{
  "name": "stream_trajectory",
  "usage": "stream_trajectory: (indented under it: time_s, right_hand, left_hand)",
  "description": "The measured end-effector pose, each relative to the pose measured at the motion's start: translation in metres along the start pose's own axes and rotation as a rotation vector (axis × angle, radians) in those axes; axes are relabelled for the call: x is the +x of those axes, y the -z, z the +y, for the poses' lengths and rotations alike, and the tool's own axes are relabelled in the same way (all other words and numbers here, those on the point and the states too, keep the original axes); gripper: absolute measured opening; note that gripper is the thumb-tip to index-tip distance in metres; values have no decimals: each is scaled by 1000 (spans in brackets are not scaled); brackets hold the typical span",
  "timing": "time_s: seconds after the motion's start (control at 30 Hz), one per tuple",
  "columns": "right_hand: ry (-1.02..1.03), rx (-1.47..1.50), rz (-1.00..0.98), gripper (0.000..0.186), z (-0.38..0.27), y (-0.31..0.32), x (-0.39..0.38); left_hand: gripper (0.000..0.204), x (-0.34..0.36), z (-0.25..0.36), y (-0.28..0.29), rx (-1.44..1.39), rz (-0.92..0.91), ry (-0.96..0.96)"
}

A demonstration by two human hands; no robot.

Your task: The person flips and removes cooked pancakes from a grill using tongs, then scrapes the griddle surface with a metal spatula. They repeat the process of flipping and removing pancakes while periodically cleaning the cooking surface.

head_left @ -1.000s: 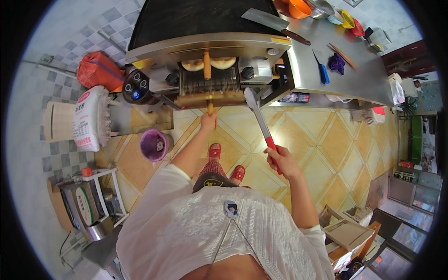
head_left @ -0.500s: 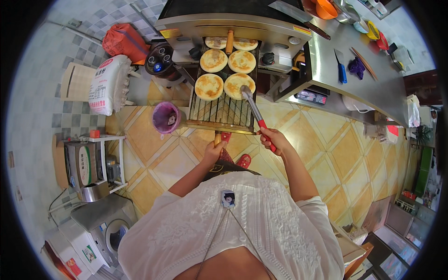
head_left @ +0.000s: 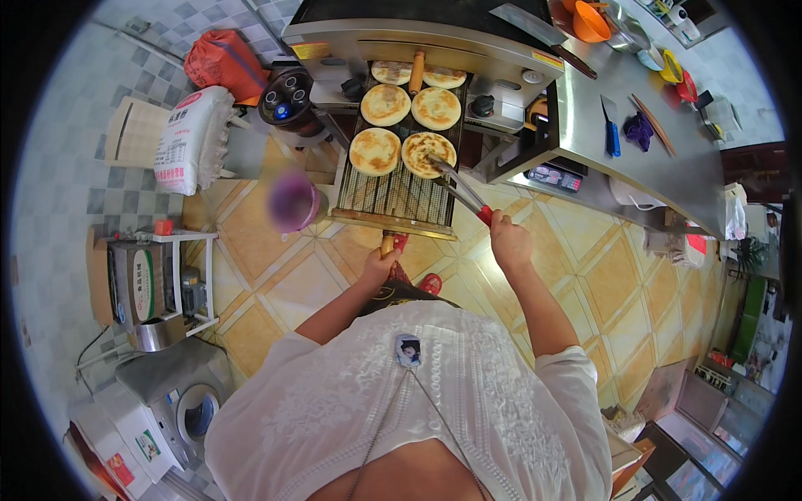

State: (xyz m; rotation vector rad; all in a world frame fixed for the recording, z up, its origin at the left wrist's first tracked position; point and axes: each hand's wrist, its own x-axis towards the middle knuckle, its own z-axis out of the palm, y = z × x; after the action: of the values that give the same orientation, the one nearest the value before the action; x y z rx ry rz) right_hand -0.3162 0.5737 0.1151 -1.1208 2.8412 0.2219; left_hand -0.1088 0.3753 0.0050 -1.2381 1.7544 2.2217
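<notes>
My left hand (head_left: 380, 266) is wrapped round the wooden handle (head_left: 387, 242) of a pulled-out wire rack (head_left: 378, 194). Round browned flatbreads lie on it in two columns, the farthest ones partly under the oven's front. In my right hand (head_left: 510, 243) are metal tongs (head_left: 468, 192) with red grips, their arms spread apart. The tong tips meet the nearest right flatbread (head_left: 422, 147), one arm lying over its top and the other low by its near edge. Beside it, to the left, rests a paler flatbread (head_left: 373, 152).
A steel oven (head_left: 501, 60) stands ahead. On the steel counter (head_left: 585, 125) at right lie a blue-handled knife (head_left: 611, 134) and a large cleaver. Left of the rack are a blurred purple bin (head_left: 292, 203) and a white sack (head_left: 190, 142).
My right hand has moved right and slightly up, and the tongs have spread wider. The nearest right flatbread's top now shows darker brown marks. My left hand keeps its hold on the handle.
</notes>
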Motion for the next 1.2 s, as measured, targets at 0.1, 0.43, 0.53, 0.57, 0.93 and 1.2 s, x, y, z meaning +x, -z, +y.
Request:
stream_trajectory:
  time_s: [0.1,0.43,0.53,0.57,0.93,1.2]
  right_hand:
    - [3,7,-10,13,-2,-4,2]
    - [-14,41,-6,16,-6,-12,4]
    - [-14,331,8,19,-4,-1,3]
    - [-135,664,-159,21,-4,5,1]
    - [-532,1314,-457,28,-2,29,1]
    - [-297,1231,-614,28,-14,53,9]
  left_hand:
    - [28,2,-3,3,23,-20,29]
    - [26,4,-2,7,-7,-87,82]
    - [26,6,-7,10,30,-74,76]
    - [26,6,-7,9,8,-85,79]
    - [19,4,-1,6,-26,-83,95]
    - [23,12,-40,-9,34,31,12]
